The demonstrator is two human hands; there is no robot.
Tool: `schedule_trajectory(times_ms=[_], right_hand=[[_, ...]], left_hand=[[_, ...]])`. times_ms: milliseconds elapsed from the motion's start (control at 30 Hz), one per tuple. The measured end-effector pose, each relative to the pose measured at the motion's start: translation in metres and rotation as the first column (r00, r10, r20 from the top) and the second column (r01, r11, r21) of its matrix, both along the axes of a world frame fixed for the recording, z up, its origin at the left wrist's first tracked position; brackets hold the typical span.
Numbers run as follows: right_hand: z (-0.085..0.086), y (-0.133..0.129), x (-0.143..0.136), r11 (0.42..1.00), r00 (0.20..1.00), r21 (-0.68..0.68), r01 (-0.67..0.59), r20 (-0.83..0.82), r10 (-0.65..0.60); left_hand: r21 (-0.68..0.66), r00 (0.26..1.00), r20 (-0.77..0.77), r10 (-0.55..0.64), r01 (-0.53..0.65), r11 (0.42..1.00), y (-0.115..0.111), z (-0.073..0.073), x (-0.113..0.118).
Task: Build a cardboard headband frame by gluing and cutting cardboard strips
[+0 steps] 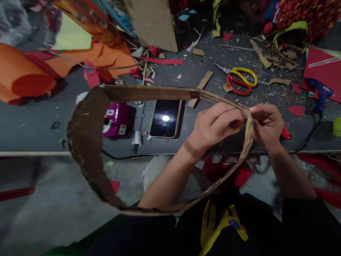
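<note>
A brown cardboard band (149, 93) is bent into a wide loop, raised above the table's front edge. Its broad end (86, 131) is on the left, and its narrow side comes to a corner on the right. From inside the loop my left hand (213, 124) pinches the band close to that corner. My right hand (268, 124) closes on the same corner from outside, fingers and thumb pressed together. A strip of yellowish tape or paper (248, 128) shows on the band just below the fingers. Some fingertips are hidden behind the cardboard.
Behind the loop lie a phone (165, 119) and a purple power block (117, 119) with a cable. Scissors (241, 80) with red and yellow handles rest farther back. A blue glue gun (319, 93) is at right. Cardboard scraps and orange paper (32, 76) litter the table.
</note>
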State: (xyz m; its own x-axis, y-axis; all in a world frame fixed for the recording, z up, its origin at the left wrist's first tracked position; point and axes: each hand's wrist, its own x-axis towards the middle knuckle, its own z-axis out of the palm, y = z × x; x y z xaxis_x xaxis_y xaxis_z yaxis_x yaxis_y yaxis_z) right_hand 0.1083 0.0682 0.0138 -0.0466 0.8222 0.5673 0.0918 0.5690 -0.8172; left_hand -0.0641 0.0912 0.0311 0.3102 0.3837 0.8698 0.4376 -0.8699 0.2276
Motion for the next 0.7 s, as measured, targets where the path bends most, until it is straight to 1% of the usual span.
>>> schedule_trajectory(times_ms=[67, 133, 200, 300, 467, 567, 633, 700], right_hand=[[0.002, 0.0015, -0.0014, 1.0, 0.999, 0.003, -0.003, -0.036, 0.003], [0.004, 0.0026, -0.0021, 1.0, 0.998, -0.002, -0.015, -0.058, 0.014], [0.0047, 0.0031, -0.0017, 1.0, 0.999, -0.008, -0.011, -0.045, 0.01], [0.0029, 0.003, 0.0005, 0.999, 1.0, 0.034, 0.023, -0.014, -0.022], [-0.0004, 0.0028, 0.0033, 0.993, 0.998, 0.109, 0.054, 0.012, -0.056], [-0.0009, 0.0028, 0.0041, 0.989, 0.998, 0.141, 0.037, 0.051, -0.044], [-0.0013, 0.0028, 0.0048, 0.99, 0.996, 0.134, 0.031, 0.074, -0.041], [-0.002, 0.003, 0.0056, 0.992, 0.997, 0.119, 0.03, 0.067, -0.039]], left_hand=[[-0.043, 1.0, 0.011, -0.015, 0.015, 0.999, 0.0, 0.0022, -0.0004], [-0.076, 0.998, 0.054, -0.026, 0.03, 0.997, 0.0005, 0.0039, 0.0001], [-0.083, 0.993, 0.117, -0.032, 0.042, 0.996, 0.0015, 0.0041, 0.0016], [-0.076, 0.981, 0.192, -0.026, 0.041, 0.996, 0.0028, 0.0019, 0.0037], [-0.062, 0.991, 0.136, -0.008, 0.016, 0.998, 0.0028, 0.001, 0.0031], [-0.109, 0.995, 0.095, -0.013, 0.023, 0.994, 0.0018, 0.005, 0.0015], [-0.133, 0.996, 0.08, -0.036, 0.047, 0.99, 0.0016, 0.0075, 0.0008], [-0.123, 0.994, 0.089, -0.063, 0.074, 0.99, 0.0023, 0.0082, 0.0002]])
